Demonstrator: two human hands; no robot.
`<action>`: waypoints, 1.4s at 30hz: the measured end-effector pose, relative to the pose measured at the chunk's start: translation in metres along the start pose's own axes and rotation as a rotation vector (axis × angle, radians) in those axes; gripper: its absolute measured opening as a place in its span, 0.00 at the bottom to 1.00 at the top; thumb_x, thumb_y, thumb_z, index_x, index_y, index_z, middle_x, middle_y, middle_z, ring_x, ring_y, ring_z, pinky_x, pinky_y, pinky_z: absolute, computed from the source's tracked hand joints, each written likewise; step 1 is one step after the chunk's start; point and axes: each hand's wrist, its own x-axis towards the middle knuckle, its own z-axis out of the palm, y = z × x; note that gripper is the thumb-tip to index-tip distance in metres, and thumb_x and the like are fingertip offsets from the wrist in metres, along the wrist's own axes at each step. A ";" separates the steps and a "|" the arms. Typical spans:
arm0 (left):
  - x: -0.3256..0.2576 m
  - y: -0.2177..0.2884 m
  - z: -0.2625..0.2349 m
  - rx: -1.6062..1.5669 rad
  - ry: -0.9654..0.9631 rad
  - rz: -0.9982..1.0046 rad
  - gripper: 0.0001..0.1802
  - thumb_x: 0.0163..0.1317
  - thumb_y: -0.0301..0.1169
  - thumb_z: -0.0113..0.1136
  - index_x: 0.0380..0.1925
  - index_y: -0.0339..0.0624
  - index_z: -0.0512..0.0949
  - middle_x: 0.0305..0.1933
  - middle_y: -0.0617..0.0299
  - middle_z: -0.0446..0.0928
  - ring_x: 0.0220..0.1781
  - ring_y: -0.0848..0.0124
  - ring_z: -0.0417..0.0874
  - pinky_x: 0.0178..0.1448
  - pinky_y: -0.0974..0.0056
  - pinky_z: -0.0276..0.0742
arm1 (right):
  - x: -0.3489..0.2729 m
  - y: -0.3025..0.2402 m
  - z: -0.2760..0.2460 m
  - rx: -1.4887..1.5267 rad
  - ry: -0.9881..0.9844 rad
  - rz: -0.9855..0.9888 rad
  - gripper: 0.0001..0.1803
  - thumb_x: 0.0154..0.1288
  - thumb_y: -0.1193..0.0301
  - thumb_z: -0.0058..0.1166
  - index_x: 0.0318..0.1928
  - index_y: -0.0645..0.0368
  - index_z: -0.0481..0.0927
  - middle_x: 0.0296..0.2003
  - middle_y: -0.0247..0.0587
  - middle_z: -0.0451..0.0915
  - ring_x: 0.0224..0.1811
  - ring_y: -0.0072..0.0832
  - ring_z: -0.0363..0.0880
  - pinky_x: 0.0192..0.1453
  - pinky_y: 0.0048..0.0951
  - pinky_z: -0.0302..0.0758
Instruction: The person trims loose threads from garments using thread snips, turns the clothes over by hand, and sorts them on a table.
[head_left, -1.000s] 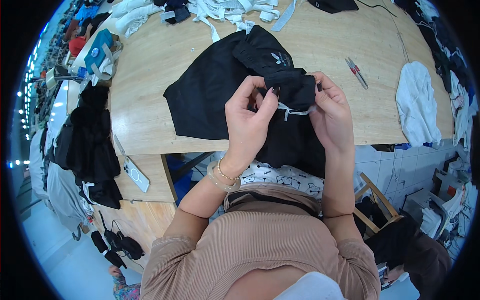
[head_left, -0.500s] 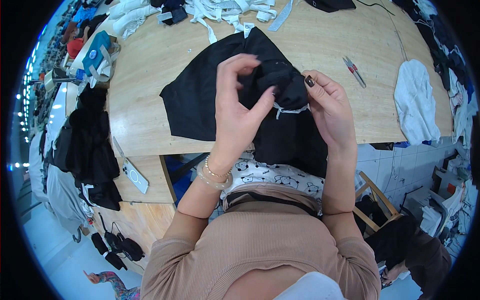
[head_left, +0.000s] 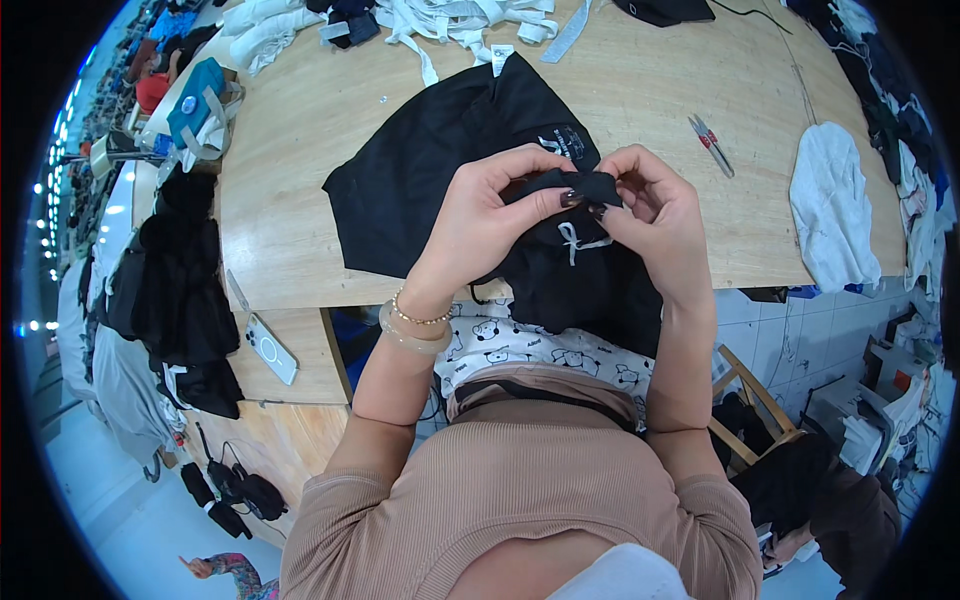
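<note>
Two hands [head_left: 475,215] [head_left: 668,222] pinch black garment [head_left: 455,140].

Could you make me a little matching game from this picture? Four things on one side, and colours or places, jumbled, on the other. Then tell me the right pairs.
Things
1. Garment
2. Snips
3. Phone
4. Cloth

Colours and places
A. White, at the right of the table
B. Pale, well to the left of the left hand
C. Black, held by both hands
D. Red-handled, just right of the right hand

Right pairs: 1-C, 2-D, 3-B, 4-A
</note>
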 end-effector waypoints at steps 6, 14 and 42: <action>0.003 -0.008 -0.005 -0.204 -0.150 -0.013 0.07 0.61 0.24 0.56 0.37 0.30 0.76 0.35 0.67 0.72 0.39 0.81 0.71 0.46 0.77 0.67 | 0.007 -0.004 -0.001 0.230 -0.053 0.049 0.21 0.46 0.84 0.46 0.46 0.66 0.74 0.37 0.35 0.75 0.41 0.17 0.74 0.50 0.17 0.69; 0.003 -0.015 -0.001 -0.474 -0.174 0.021 0.09 0.63 0.28 0.52 0.39 0.33 0.74 0.40 0.65 0.70 0.45 0.79 0.69 0.49 0.76 0.64 | 0.008 -0.004 0.000 0.378 -0.143 0.026 0.26 0.44 0.84 0.46 0.50 0.63 0.69 0.38 0.37 0.75 0.41 0.19 0.72 0.50 0.18 0.67; -0.002 0.009 0.008 0.769 0.344 0.906 0.16 0.31 0.19 0.65 0.23 0.39 0.70 0.30 0.59 0.71 0.31 0.60 0.73 0.31 0.62 0.70 | -0.007 -0.007 0.040 -0.740 0.415 -0.788 0.20 0.45 0.89 0.53 0.41 0.59 0.76 0.38 0.42 0.68 0.37 0.32 0.71 0.40 0.26 0.70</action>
